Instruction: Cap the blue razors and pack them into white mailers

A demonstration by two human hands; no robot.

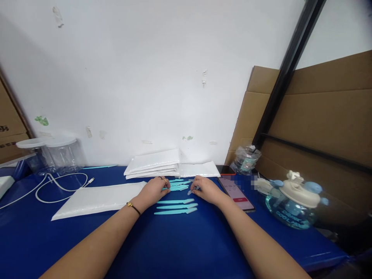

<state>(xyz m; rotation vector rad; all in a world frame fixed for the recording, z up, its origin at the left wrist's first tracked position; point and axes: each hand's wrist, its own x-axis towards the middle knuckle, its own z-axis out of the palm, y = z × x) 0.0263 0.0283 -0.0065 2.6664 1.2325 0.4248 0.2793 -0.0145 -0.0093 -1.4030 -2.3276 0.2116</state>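
Several slim turquoise razors with pale caps lie on the blue table (162, 248). Three of them (176, 206) rest in a neat row just in front of my hands. A looser bunch (179, 185) lies between my hands. My left hand (153, 190) rests palm down with curled fingertips touching the left ends of that bunch. My right hand (205, 189) pinches the pale tip of one razor at the bunch's right side.
A white padded mailer (99, 199) lies left of my hands, a stack of mailers (154, 162) behind them. A phone (236, 192) and a blue-capped water jug (295, 203) sit to the right. Clear jars (55, 155) and a white cable (58, 186) lie far left. Cardboard stands at the right.
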